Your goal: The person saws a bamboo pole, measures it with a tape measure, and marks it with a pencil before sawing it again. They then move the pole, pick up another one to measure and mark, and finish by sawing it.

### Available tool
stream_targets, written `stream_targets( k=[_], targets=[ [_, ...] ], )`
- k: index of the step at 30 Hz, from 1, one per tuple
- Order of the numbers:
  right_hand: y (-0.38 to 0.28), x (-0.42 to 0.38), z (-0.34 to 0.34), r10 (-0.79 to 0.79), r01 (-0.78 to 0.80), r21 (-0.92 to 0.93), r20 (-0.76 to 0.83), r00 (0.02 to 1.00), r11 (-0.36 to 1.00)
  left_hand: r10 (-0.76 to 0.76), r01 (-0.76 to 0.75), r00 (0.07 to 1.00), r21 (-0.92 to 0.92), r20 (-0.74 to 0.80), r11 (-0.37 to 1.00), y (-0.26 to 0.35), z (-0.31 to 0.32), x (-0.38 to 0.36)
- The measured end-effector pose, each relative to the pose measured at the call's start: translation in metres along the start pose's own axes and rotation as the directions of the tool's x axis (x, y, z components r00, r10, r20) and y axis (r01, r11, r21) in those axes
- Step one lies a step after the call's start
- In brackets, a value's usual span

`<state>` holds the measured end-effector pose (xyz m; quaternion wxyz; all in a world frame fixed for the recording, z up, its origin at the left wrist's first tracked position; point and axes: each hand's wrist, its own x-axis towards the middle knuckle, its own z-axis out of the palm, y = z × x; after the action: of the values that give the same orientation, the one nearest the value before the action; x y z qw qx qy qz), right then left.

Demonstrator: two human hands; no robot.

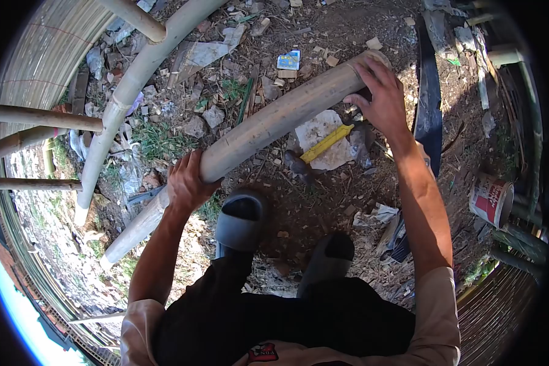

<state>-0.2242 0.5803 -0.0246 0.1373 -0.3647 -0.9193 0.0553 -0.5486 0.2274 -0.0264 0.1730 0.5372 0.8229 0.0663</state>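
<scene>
A thick, pale bamboo pole [280,114] slants across the view, from the lower left to the upper right. My left hand [186,183] is wrapped around it left of the middle, the back of the hand facing up. At the far upper end my right hand [384,100] grips the pole, fingers laid over it and thumb on the near side. On the ground beneath lies a hammer with a yellow handle [328,143] and a dark head, partly on a pale flat piece. The underside of the pole is hidden.
A bamboo frame with crossbars [113,113] stands at the left. At the right lie a red-and-white bucket [491,200] and a long dark strip [428,100]. A blue-yellow packet [288,60], chips and rubble litter the ground. My sandalled feet [243,219] are just below the pole.
</scene>
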Motion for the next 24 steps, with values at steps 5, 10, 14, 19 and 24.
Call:
stream_targets(
  k=[5, 10, 14, 19, 24],
  targets=[
    [-0.025, -0.018, -0.003, 0.01, -0.009, 0.014, -0.084, 0.996, 1.0, -0.03, 0.03, 0.999, 0.017, 0.017, 0.999, 0.009, -0.005, 0.0],
    [-0.057, -0.082, 0.007, -0.063, 0.068, 0.216, -0.029, 0.998, 0.974, -0.02, 0.02, 1.0, -0.001, 0.002, 1.0, 0.01, -0.007, 0.001],
    [-0.079, -0.126, -0.013, -0.105, 0.084, 0.263, 0.07, 0.992, 0.961, 0.012, -0.012, 1.0, -0.003, -0.029, 1.0, 0.016, -0.014, -0.003],
    [-0.098, -0.19, -0.047, -0.074, 0.04, 0.325, 0.095, 0.993, 0.945, 0.026, -0.028, 0.999, -0.03, -0.046, 0.999, 0.007, -0.007, -0.007],
    [-0.113, -0.267, -0.07, 0.017, -0.05, 0.432, 0.08, 0.997, 0.9, 0.077, -0.075, 0.994, 0.029, -0.077, 0.997, -0.005, 0.003, -0.007]
  ],
)
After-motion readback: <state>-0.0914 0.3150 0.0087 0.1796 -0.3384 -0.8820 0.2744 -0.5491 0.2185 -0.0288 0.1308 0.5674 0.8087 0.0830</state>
